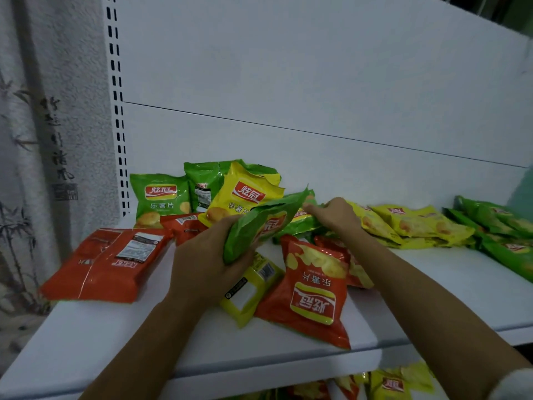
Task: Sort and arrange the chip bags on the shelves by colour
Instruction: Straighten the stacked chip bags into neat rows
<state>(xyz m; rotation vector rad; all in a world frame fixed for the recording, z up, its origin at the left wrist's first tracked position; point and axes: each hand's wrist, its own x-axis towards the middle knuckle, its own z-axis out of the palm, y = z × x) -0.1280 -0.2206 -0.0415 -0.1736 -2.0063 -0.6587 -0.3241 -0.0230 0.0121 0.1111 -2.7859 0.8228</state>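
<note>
While left hand point(202, 255) grips green bag point(265, 223), shelf point(86, 342) below

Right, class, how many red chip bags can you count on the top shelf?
4: a flat bag far left, a second bag behind it, an upside-down bag front centre, a fourth bag right of it, partly under an arm. Others may be hidden.

light: dim, cool | focus: soft throughout | edges: wide-angle bending | glare: none
</note>
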